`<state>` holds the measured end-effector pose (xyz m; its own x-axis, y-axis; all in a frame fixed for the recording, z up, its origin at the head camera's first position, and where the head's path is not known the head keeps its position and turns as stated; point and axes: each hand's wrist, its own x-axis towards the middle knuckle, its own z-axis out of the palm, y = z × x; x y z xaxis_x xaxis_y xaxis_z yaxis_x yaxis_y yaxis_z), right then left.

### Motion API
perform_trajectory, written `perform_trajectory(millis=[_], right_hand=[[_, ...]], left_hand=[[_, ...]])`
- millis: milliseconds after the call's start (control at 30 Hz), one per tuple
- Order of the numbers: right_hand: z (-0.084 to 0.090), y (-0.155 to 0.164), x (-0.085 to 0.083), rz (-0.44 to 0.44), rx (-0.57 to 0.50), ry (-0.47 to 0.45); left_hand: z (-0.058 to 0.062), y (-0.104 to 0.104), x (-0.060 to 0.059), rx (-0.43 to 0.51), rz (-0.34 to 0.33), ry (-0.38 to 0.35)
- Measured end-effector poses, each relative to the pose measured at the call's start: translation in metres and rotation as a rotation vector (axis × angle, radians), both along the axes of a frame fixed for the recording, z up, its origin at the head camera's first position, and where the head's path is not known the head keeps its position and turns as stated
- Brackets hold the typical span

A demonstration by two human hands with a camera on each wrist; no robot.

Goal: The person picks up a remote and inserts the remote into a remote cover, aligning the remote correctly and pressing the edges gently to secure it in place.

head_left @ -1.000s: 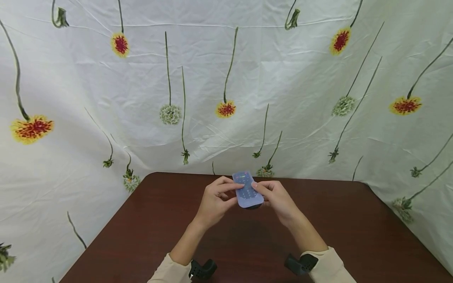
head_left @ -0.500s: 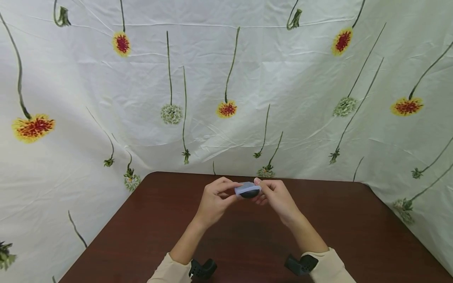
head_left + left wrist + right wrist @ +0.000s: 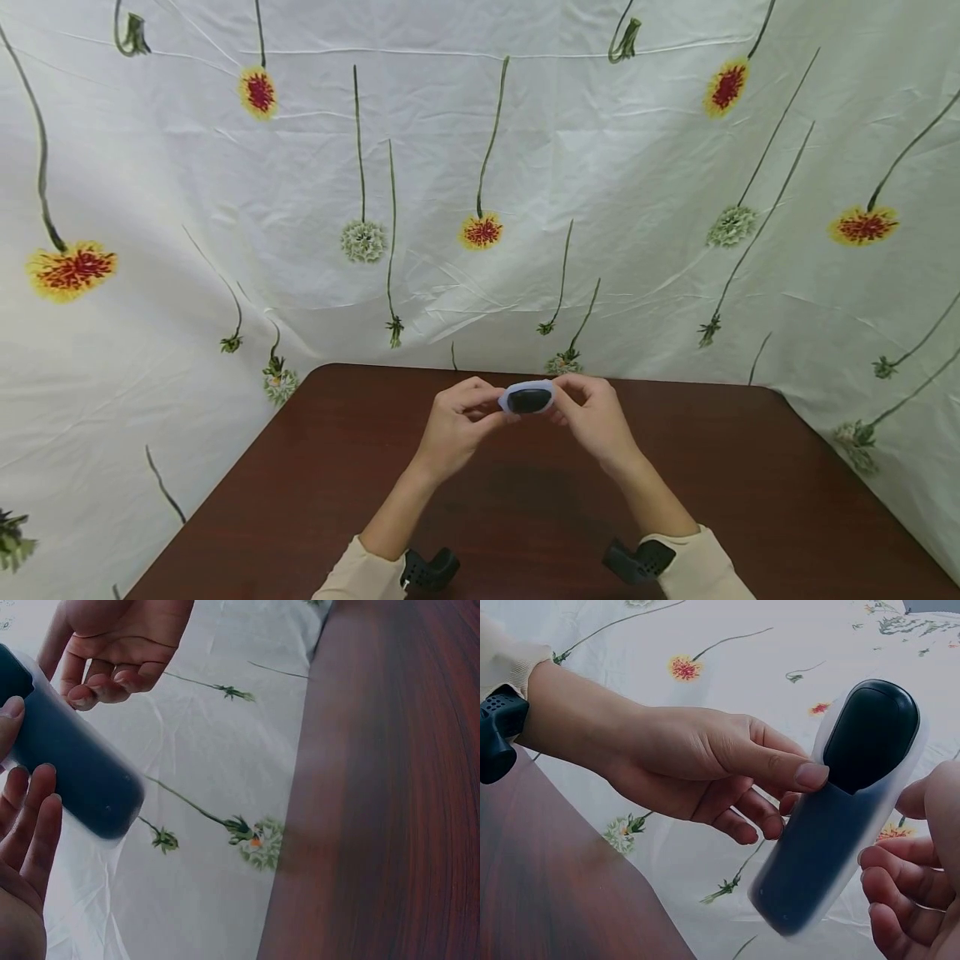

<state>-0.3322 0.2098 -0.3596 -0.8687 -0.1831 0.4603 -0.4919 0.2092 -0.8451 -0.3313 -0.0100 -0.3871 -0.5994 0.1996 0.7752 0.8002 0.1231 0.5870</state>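
Note:
A dark remote control (image 3: 528,402) sits in a translucent silicone cover (image 3: 810,855), held up above the table. Its bare dark end (image 3: 874,735) shows through the cover's opening in the right wrist view. My left hand (image 3: 453,427) pinches one side, with the thumb on the face turned toward the wrist cameras. On the opposite side, my right hand (image 3: 597,421) holds the cover's edge with its fingertips. That hand's other fingers (image 3: 907,885) are curled beside the cover. The button face is turned out of sight.
A dark reddish-brown table (image 3: 517,517) lies below the hands. Behind it hangs a white cloth (image 3: 420,150) printed with flowers. Each wrist bears a black camera mount (image 3: 430,572) next to a cream sleeve (image 3: 363,575).
The remote control has been tipped so its button face turned away and its dark end and back now face me. My right thumb has shifted along the cover's edge.

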Motion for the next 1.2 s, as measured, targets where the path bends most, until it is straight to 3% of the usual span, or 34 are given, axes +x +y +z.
perform_trajectory(millis=[333, 600, 833, 1067, 1200], right_hand=[[0.0004, 0.0014, 0.0007, 0.059, -0.045, 0.073], [-0.0016, 0.0048, 0.0007, 0.165, -0.056, 0.130], [-0.0017, 0.0046, 0.0027, 0.270, 0.004, 0.195], [-0.0059, -0.0018, 0.0008, 0.214, 0.001, 0.169], [-0.0068, -0.0026, 0.0007, 0.196, -0.011, 0.169]], left_hand=[[0.0005, -0.0004, -0.0004, -0.009, -0.010, 0.017], [0.0000, 0.0008, 0.0007, -0.053, -0.023, -0.039], [-0.0010, 0.0016, 0.0013, -0.014, -0.055, -0.099], [-0.0014, 0.0027, 0.0031, -0.039, -0.052, -0.159], [-0.0019, 0.0033, 0.0021, -0.041, -0.052, -0.157]])
